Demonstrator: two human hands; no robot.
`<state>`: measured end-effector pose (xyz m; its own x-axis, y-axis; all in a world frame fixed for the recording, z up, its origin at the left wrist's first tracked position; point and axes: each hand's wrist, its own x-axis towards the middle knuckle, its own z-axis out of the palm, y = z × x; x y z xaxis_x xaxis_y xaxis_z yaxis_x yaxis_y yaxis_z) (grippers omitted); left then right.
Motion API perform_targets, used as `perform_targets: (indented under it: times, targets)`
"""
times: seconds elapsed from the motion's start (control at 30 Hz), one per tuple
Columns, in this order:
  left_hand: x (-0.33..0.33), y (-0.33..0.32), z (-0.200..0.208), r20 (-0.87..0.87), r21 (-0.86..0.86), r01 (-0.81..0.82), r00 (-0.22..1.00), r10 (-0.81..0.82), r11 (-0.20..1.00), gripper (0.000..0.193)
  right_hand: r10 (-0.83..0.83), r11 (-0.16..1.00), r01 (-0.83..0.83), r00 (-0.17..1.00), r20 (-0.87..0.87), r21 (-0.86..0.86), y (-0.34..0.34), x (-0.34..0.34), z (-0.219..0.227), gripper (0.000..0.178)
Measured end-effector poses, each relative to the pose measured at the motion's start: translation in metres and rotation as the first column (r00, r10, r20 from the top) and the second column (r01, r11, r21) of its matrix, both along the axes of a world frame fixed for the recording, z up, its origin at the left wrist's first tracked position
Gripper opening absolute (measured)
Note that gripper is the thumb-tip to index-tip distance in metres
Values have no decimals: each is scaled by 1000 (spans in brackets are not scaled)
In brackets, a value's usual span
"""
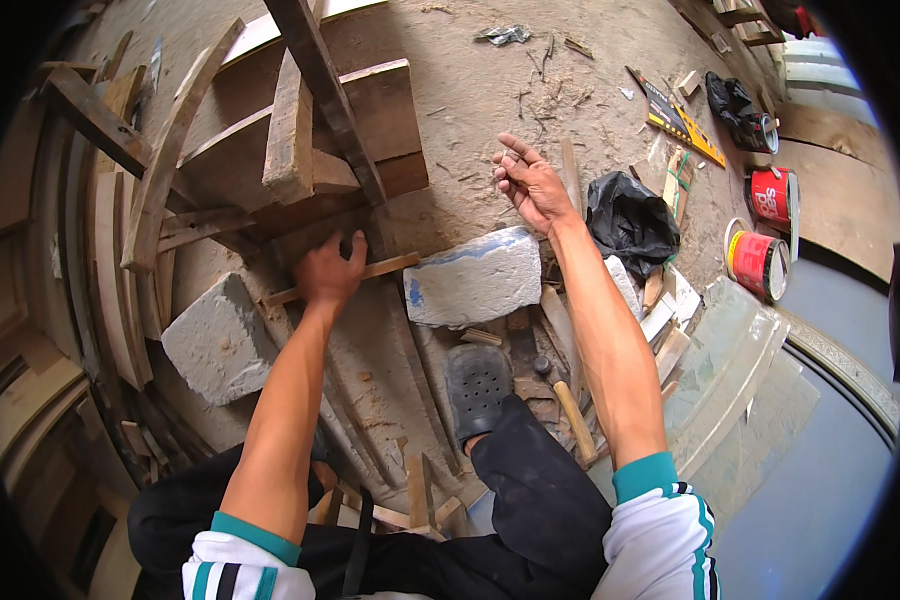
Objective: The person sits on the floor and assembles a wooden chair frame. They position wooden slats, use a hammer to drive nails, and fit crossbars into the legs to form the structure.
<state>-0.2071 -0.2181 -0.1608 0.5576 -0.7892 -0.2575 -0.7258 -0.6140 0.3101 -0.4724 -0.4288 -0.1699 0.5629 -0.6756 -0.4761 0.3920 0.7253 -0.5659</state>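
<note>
My left hand (328,270) reaches in under a dark wooden frame (335,110), thumb and forefinger apart. It lies over a thin wooden strip (392,265) that runs toward a rough white block (475,278); whether it presses on the strip is hard to tell. Out to the right, my right hand (536,190) is raised above the dusty floor, palm partly up. Its fingers are curled with the tips close together, and anything between them is too small to name. Left of the left forearm sits a second pale block (220,340).
A hammer (568,410) lies beside my dark clog (478,385). Right of my right arm are a black plastic bag (632,220), glass sheets (735,350), red cans (760,262) and a yellow-and-black handsaw (682,120). Wooden frames and boards (110,270) crowd the left side.
</note>
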Motion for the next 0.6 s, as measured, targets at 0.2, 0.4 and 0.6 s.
perform_targets:
  times: [0.2,0.4,0.6]
  targets:
    - [-1,-2,3,-4,2,-9,1000,9,1000,53,81,997,-81,997,-1,-7,2,-1,5,30]
    - [-2,-2,4,14,20,-12,1000,12,1000,51,79,997,-79,997,15,11,3,4,10,25]
    - [-1,-1,0,15,-25,-4,1000,4,1000,50,105,994,-104,994,17,-36,6,8,10,25]
